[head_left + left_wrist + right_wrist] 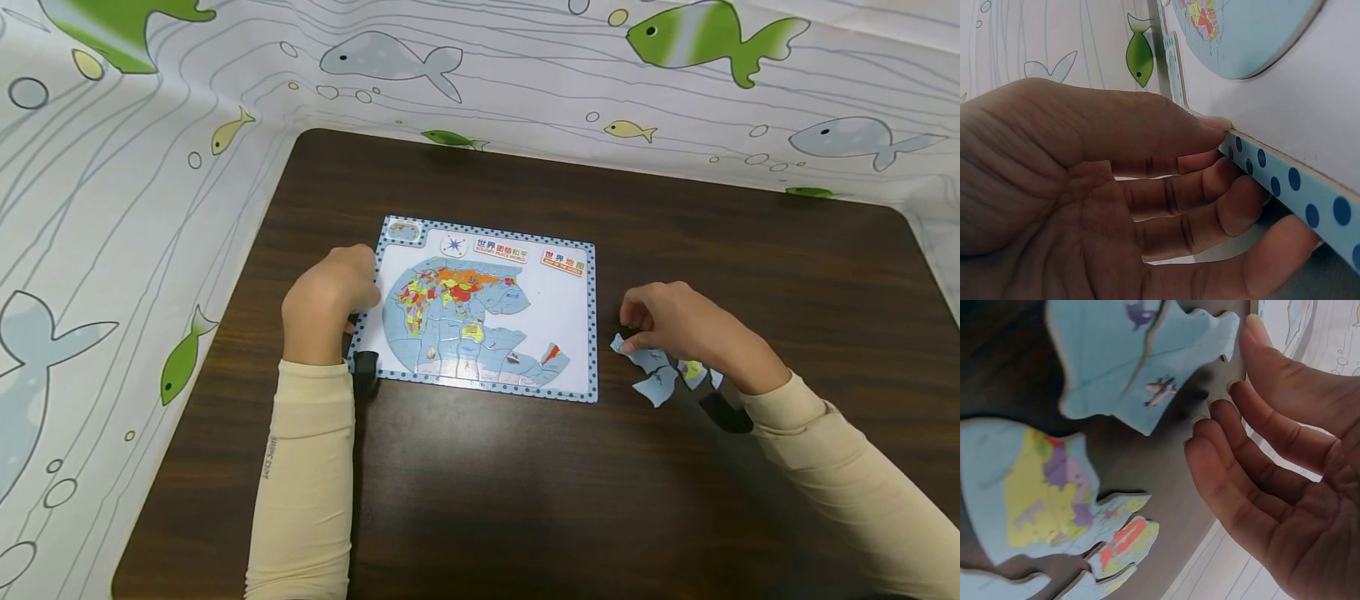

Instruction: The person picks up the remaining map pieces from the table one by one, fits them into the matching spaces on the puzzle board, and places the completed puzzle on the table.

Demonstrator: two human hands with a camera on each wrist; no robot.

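A world map jigsaw board with a dotted blue border lies on the table, its map partly filled with pieces and a white gap at the right. My left hand grips the board's left edge; the left wrist view has the thumb on the rim and the other fingers at the dotted border. Right of the board, my right hand hovers over loose puzzle pieces. In the right wrist view its thumb is beside the tip of a pale blue piece, with the fingers bent and apart from the thumb.
A yellow and purple map piece lies among several smaller loose pieces on the dark wooden table. White cloth with fish drawings rises behind the table and along its left side.
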